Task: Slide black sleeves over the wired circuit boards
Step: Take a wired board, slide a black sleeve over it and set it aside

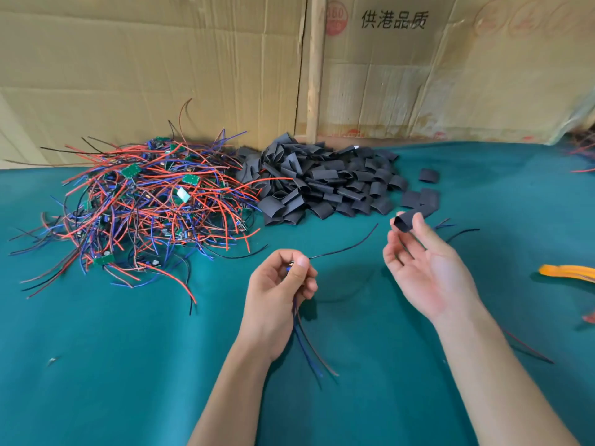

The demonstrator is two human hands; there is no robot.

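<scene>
Black sleeve point(406, 221) pinched in right hand point(425, 268); left hand point(280, 284) grips wired board point(291, 264). Stray leads could snag the sleeve mouth.

The left hand point(280, 284) grips a wired circuit board point(291, 268), its black lead arcing right and other wires hanging below the palm. The right hand point(421, 262) pinches a black sleeve point(406, 221) at its fingertips, apart from the board. A wire tangle point(145, 201) and sleeve pile point(322, 181) lie on green cloth point(128, 365).
</scene>
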